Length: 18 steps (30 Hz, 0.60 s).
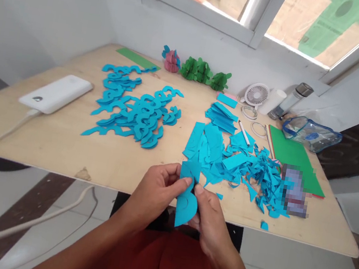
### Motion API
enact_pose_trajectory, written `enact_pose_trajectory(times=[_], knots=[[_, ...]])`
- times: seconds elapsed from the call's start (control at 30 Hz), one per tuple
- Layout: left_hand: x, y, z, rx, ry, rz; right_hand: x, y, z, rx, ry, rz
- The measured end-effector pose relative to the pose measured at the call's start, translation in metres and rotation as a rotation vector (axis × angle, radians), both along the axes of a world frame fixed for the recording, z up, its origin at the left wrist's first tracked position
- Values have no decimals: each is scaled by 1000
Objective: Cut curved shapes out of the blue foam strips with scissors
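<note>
A blue paper strip [187,207] with one curved, cut edge and a drawn arc on it is upright over the table's front edge. My left hand [159,191] pinches it, thumb on its face and fingers behind. My right hand [212,216] is closed at the strip's right edge, near the notch. A dark sliver shows by its thumb, but what these fingers hold is hidden. Just beyond lie blue paper rectangles [195,138] and a heap of blue offcuts [266,179]. Wavy blue cut-outs [145,112] are piled to the left.
On the wooden table [44,139] a white power bank [56,93] with a cable lies left. Green paper figures [197,69], a small fan [256,94] and a bottle [291,100] line the back. A white pen [244,133], green sheets [294,158] and a clear pouch [313,134] are right.
</note>
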State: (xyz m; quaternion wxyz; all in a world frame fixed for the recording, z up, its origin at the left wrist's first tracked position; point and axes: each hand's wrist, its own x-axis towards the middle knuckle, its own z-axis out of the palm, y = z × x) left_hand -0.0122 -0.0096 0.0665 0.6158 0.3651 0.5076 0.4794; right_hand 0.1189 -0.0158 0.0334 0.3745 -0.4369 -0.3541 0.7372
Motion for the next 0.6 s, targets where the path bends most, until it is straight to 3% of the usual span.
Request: enact_pose_trajectory(times=[0.6], knots=[[-3, 2, -2, 5, 35, -36, 3, 0, -3, 5, -14, 41]])
